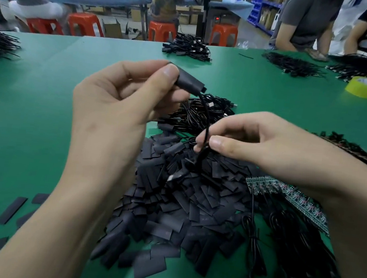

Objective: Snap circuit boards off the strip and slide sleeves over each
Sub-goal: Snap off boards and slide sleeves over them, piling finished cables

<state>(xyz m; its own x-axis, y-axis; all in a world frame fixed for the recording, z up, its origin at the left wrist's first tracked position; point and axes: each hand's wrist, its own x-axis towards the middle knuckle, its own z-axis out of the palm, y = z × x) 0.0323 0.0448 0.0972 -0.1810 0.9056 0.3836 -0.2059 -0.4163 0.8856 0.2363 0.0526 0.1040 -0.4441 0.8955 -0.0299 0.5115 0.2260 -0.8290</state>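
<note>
Even, fairly dim indoor light, soft shadows, slight overall blur, wide-angle bending at edges, background perhaps softer

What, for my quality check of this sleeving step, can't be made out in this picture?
1. Head view: whether a board sits inside the sleeve. The sleeve itself and the thumb of the left hand cover it.
2. Head view: the far end of the circuit board strip. The right hand, pinching a cable, and its forearm hide it.
3. Head view: any printing on the loose sleeves. It is too small and blurred.
</note>
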